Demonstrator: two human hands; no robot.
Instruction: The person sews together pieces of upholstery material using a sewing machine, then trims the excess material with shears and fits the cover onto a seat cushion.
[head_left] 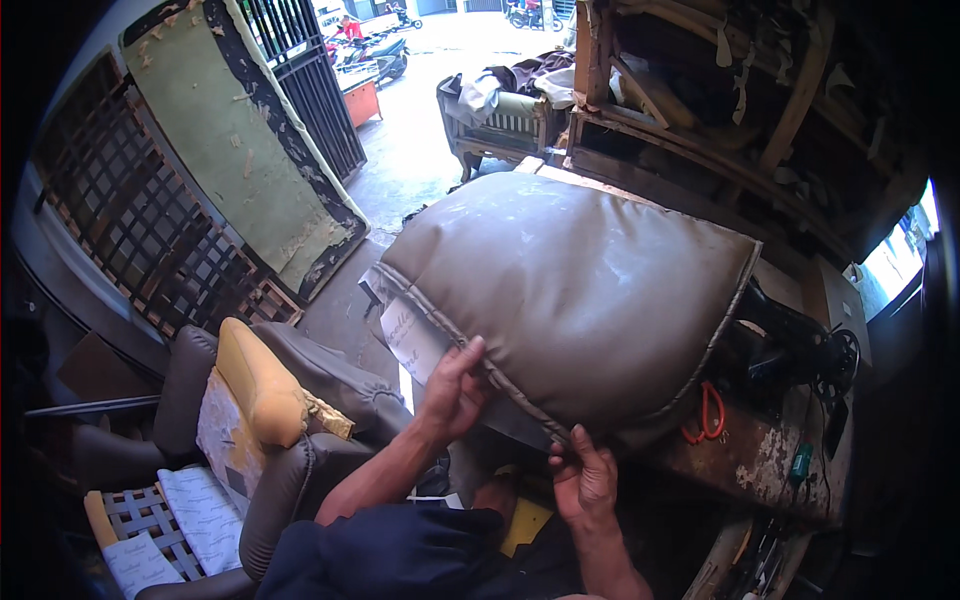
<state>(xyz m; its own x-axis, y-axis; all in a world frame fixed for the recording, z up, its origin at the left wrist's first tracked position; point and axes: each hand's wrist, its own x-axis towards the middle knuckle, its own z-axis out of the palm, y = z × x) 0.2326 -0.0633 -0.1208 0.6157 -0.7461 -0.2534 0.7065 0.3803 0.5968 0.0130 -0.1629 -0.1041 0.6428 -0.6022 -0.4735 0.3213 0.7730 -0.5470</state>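
A large, puffed-out grey-brown leather-look cushion [570, 290] with a piped seam lies across the worktable [765, 445] in front of me. My left hand [455, 392] pinches the near left part of its piped edge, thumb on top and fingers underneath. At the near corner my right hand [588, 478] grips the same edge between thumb and fingers. White printed backing material [408, 338] shows beneath the cushion to the left of my left hand. The cushion covers part of the black sewing machine [790, 340] at the right.
Orange-handled scissors [712, 412] and a small green object [801, 464] lie on the table at right. To my left stands a partly stripped armchair [270, 400] with yellow foam. Padded panel [240, 150] leans at the far left; wooden furniture frames [690, 145] stand at the back right.
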